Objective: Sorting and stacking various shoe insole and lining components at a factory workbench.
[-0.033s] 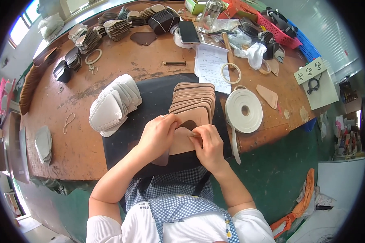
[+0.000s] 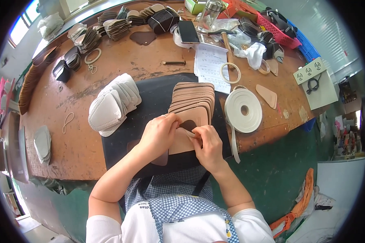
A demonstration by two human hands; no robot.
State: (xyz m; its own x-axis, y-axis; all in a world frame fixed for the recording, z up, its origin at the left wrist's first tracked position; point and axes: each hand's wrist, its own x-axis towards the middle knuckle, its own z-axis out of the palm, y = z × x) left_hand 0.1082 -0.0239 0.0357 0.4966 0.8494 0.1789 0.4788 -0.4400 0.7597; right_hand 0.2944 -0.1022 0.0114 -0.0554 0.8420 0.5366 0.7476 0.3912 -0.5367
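Both hands meet over a black mat at the table's near edge. My left hand pinches the upper left edge of a tan leather piece. The fingers of my right hand are closed on that piece's upper right edge, where a thin pale edge or strip lifts between the hands. A dark brown patch shows just beyond the fingertips. Right behind it lies a fanned stack of tan leather pieces. Under my left wrist, a dark brown leather piece is partly hidden.
White perforated pieces lie fanned to the left, a white tape roll to the right with its tail hanging over the edge. Farther back are a paper sheet, a phone, a hammer and bundled pieces.
The thin pale edge between my fingertips has tilted slightly. Both hands stay in nearly the same place, and the whole view has shifted a little.
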